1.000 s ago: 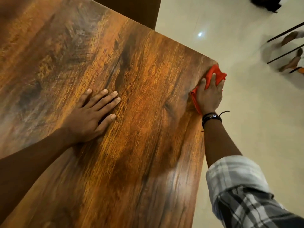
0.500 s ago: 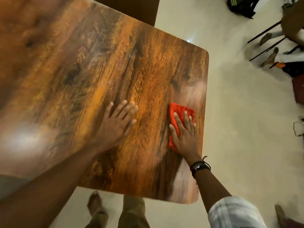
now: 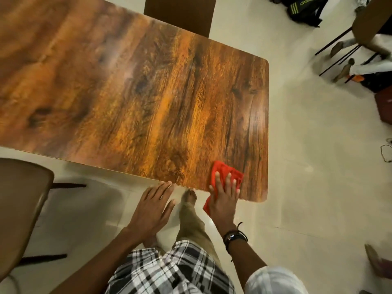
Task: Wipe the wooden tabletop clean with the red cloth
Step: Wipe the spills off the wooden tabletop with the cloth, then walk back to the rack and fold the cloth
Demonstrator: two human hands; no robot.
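Observation:
The wooden tabletop [image 3: 148, 92] fills the upper left of the head view, its near right corner rounded. My right hand [image 3: 223, 195] presses flat on the red cloth [image 3: 224, 171] at the table's near edge, close to that corner. Part of the cloth hangs off the edge below my palm. My left hand [image 3: 153, 209] hovers just off the near edge with fingers spread, fingertips at the table's rim, holding nothing.
A brown chair seat [image 3: 19, 209] stands at the near left, and another chair back [image 3: 180, 15] sits at the table's far side. A dark bag [image 3: 303, 9], chair legs and another person's feet [image 3: 343, 68] are at the far right on the pale tiled floor.
My right hand has dragged the cloth from the far right corner back to the near edge. My left hand has slid off the tabletop to its near rim. The view has pulled back.

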